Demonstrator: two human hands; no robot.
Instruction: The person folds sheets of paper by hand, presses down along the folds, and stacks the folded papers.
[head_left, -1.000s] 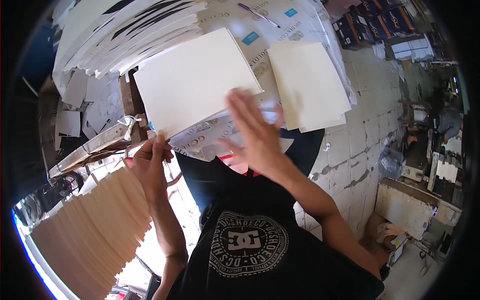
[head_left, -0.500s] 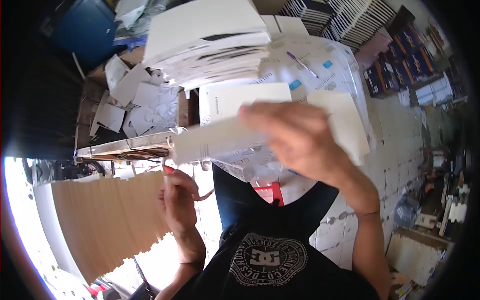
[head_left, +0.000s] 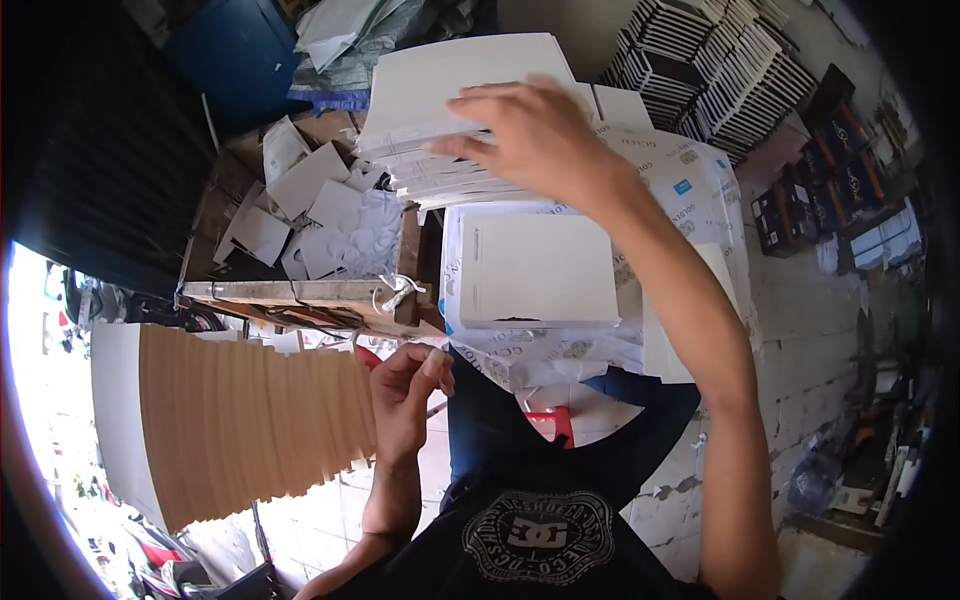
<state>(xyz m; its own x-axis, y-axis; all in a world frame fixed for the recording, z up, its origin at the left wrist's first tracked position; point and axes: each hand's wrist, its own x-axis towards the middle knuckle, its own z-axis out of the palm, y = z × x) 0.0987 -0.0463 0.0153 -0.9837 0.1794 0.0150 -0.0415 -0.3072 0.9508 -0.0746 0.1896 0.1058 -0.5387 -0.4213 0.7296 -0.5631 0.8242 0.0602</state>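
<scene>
My right hand reaches over the tall stack of white paper blocks, fingers apart with nothing held; whether it touches the stack I cannot tell. In front of that stack lies a shorter pile with a white printed page on top. My left hand hovers below and left of the pile, thumb and fingers pinched together. Anything between its fingertips is too small to make out. Beside my left hand stands a big stack with brown edges and a white face on its outer end.
A wooden box with paper scraps stands at the left. Printed wrapping paper covers the work surface, with a loose pale sheet at right. Dark-and-white stacks and blue boxes stand behind. A red stool shows below.
The blurred white sheet between my hands no longer shows there. My right hand has moved away from me to the tall stack and opened. My left hand stays low, pinched. The camera view has shifted.
</scene>
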